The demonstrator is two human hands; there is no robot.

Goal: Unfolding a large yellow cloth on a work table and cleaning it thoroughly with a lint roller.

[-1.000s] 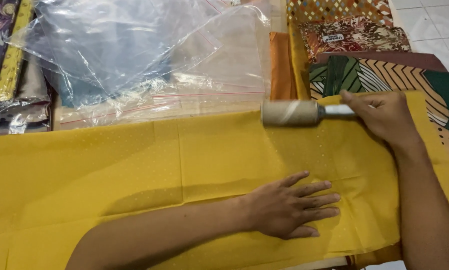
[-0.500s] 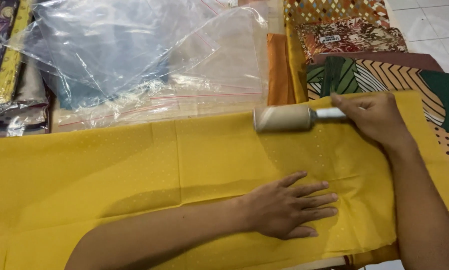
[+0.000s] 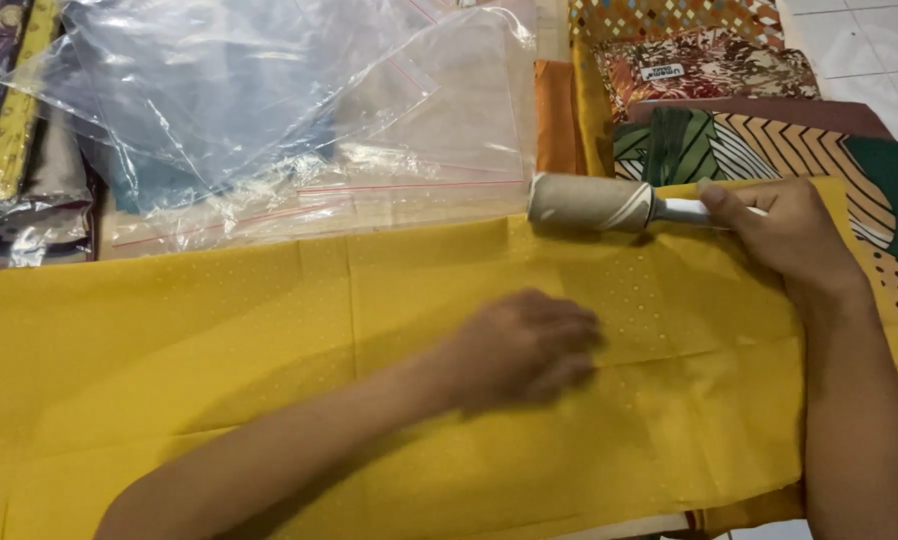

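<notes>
A long mustard-yellow cloth (image 3: 219, 330) lies spread flat across the view, with fold creases in it. My right hand (image 3: 784, 235) grips the white handle of a lint roller (image 3: 589, 202), whose beige roll rests on the cloth's far edge. My left hand (image 3: 524, 345) hovers or rests over the middle of the cloth, blurred by motion, fingers loosely curled, holding nothing.
Clear plastic bags (image 3: 269, 110) with red zip strips lie beyond the cloth. Folded patterned fabrics (image 3: 759, 130) are stacked at the upper right, an orange folded cloth (image 3: 554, 115) beside them. More bagged fabrics (image 3: 19, 170) sit at the left. White floor tiles (image 3: 859, 40) show top right.
My left hand has lifted from its flat spread and shifted left, fingers curling. The lint roller has moved slightly left along the cloth's far edge.
</notes>
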